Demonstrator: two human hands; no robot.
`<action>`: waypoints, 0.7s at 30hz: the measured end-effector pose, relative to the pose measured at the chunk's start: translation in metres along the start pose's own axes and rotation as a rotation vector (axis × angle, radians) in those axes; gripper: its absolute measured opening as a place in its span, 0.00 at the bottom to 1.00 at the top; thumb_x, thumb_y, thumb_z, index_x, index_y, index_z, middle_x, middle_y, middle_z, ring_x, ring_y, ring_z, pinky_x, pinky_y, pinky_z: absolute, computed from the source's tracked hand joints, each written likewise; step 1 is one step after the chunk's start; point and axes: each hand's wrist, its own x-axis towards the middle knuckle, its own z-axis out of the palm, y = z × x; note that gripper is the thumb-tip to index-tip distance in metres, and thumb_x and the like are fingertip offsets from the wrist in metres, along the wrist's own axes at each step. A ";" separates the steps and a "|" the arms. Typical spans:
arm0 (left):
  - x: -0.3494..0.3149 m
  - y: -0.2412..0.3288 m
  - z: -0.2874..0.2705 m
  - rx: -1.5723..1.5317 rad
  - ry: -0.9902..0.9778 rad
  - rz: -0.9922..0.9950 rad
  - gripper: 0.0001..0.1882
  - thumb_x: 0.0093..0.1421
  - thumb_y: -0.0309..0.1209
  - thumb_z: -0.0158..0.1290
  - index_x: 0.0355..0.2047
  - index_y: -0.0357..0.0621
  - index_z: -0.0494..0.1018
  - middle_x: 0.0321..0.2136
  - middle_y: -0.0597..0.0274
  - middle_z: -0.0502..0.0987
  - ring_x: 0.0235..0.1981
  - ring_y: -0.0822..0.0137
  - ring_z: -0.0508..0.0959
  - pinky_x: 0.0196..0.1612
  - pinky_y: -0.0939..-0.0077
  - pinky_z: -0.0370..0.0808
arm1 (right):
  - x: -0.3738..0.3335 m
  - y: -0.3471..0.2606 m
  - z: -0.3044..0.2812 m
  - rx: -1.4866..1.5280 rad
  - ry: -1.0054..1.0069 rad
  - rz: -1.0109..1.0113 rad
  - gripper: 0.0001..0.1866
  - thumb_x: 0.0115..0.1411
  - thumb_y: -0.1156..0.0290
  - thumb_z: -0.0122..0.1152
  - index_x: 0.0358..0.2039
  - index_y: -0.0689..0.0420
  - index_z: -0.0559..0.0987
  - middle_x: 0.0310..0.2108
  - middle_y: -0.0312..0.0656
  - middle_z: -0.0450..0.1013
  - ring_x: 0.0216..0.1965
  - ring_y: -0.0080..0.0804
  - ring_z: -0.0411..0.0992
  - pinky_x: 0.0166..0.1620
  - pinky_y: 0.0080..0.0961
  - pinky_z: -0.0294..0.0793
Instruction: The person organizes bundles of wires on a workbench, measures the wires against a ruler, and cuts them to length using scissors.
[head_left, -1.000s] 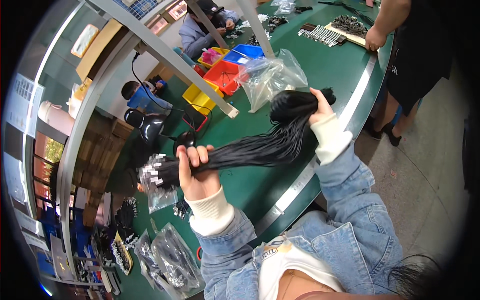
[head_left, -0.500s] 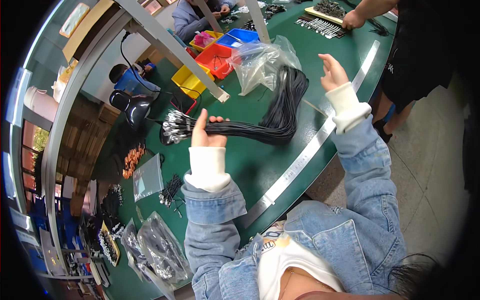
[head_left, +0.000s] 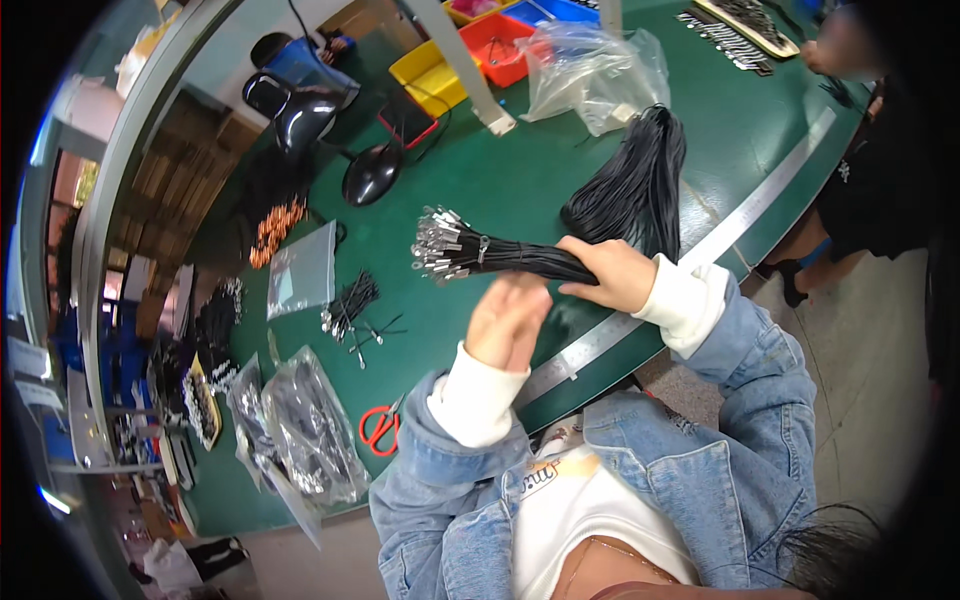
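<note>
My right hand is closed around a bundle of black wires partway along it. At the bundle's left end, many silver metal terminals fan out. The rest of the wires bend away from the right hand into a thick loop lying on the green table. Just below the bundle is my left hand, smeared by motion. Whether its fingers touch the wires I cannot tell.
A long metal ruler follows the table's near edge. Red-handled scissors, filled plastic bags and a small pile of short black wires lie left. Beyond are a clear bag, a yellow bin and a black lamp.
My right hand, formerly open and away from the wires, now holds the bundle. The left hand has left the terminal end and moved below the bundle. The view has shifted; scissors now show.
</note>
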 end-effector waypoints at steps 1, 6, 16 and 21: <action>-0.015 -0.001 -0.005 0.025 -0.013 -0.092 0.23 0.53 0.20 0.45 0.50 0.34 0.57 0.50 0.52 0.62 0.53 0.60 0.61 0.55 0.67 0.56 | 0.001 0.000 0.000 -0.031 -0.018 0.005 0.20 0.48 0.67 0.59 0.39 0.60 0.65 0.24 0.51 0.71 0.27 0.48 0.70 0.29 0.34 0.70; -0.071 0.003 -0.035 0.466 -0.178 -0.255 0.19 0.54 0.23 0.49 0.47 0.32 0.63 0.43 0.50 0.69 0.47 0.63 0.69 0.50 0.75 0.64 | -0.003 -0.009 0.005 -0.241 -0.099 0.057 0.19 0.47 0.67 0.58 0.37 0.58 0.64 0.22 0.48 0.70 0.25 0.47 0.70 0.27 0.36 0.69; -0.068 0.016 -0.015 1.554 0.402 0.957 0.11 0.39 0.16 0.54 0.27 0.40 0.74 0.24 0.61 0.72 0.27 0.62 0.69 0.31 0.74 0.65 | -0.010 -0.020 0.014 -0.526 -0.025 -0.051 0.14 0.45 0.77 0.51 0.35 0.56 0.63 0.22 0.41 0.65 0.23 0.40 0.70 0.25 0.31 0.70; -0.059 0.015 -0.009 1.735 0.433 1.073 0.13 0.36 0.16 0.56 0.25 0.42 0.74 0.25 0.63 0.70 0.30 0.61 0.66 0.32 0.72 0.63 | -0.006 -0.019 0.005 -0.431 -0.042 -0.061 0.18 0.46 0.72 0.56 0.38 0.56 0.64 0.24 0.42 0.67 0.24 0.40 0.70 0.27 0.29 0.70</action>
